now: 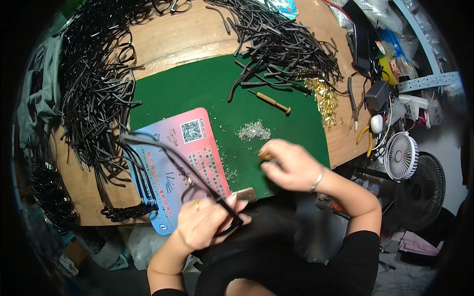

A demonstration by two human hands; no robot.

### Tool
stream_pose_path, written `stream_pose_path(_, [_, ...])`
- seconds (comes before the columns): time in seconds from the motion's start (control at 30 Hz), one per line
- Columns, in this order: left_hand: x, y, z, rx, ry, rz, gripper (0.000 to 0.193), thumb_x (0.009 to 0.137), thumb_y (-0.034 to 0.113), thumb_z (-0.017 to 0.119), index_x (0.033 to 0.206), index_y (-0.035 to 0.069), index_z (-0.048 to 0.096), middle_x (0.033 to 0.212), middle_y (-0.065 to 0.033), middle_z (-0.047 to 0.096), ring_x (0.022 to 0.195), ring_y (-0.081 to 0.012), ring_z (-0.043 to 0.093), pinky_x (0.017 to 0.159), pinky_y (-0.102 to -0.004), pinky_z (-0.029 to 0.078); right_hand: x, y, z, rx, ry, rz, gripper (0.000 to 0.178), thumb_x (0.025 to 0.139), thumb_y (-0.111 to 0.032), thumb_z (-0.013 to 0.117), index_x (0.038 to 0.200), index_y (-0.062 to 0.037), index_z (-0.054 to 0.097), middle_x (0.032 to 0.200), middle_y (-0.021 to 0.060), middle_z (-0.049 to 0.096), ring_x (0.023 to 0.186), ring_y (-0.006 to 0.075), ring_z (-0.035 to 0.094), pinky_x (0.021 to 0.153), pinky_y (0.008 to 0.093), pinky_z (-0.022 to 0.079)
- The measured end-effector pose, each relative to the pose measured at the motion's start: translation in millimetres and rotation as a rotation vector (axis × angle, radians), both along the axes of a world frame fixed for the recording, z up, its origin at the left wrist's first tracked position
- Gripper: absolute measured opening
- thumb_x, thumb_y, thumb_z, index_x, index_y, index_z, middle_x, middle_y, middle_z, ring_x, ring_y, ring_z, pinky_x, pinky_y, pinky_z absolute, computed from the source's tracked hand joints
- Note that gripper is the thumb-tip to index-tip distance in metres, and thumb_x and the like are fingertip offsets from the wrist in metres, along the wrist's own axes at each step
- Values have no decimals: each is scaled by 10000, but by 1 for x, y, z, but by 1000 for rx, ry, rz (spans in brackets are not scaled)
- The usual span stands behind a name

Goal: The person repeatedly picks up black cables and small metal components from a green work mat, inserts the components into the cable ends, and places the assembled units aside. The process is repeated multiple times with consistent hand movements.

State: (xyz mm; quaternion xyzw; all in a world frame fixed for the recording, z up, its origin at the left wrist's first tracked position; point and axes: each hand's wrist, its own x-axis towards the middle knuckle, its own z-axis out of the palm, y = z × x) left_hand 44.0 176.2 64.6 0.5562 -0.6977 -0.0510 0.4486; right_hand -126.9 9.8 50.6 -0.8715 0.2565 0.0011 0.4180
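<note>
My left hand [197, 224], low in the middle, is closed on a pair of black eyeglasses [214, 192]. One of their temples reaches up and left over a pink-and-blue printed card [163, 133]. My right hand [289, 165] hovers over the green mat [173, 89], fingers pinched round a small brass-coloured thing [265, 156], mostly hidden and blurred. Beyond this hand lies a pile of tiny silver screws [254, 130], with more strewn toward the card. A brass screwdriver [271, 102] rests farther up the mat.
Black temples are heaped at the back [286, 44] and left [94, 108], beside assembled black frames [111, 19]. Small gold parts [326, 103] lie along the mat's right edge. Pliers [353, 101], yellow-handled cutters [365, 140] and a white fan [401, 155] are at the right.
</note>
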Motion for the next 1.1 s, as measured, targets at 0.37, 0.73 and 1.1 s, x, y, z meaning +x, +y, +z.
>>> stream_pose_path(0.37, [-9,87,43,444,200,706,441,629,84,809,982,-58,586,691,-58,649,545,-152,610,514,-219,479,-37,-123,-56,-1168,317,-199,192,740,-148,609,917,-132,536,882,93,556,579,272,594,480,374,486])
stream_pose_path(0.73, [73,88,-15,315,-390,517,293,586,282,776,761,115,610,759,26,590,732,-201,502,757,-310,407,-27,-98,-9,-172,56,-365,109,773,-74,538,839,2,580,700,75,616,547,128,554,482,260,435])
stream_pose_path(1.1, [163,12,-3,295,-436,554,130,771,-8,592,876,65,608,812,-86,601,768,-266,544,674,-356,443,3,-23,28,328,70,-233,149,767,-124,683,790,9,618,661,9,580,516,45,500,453,206,402])
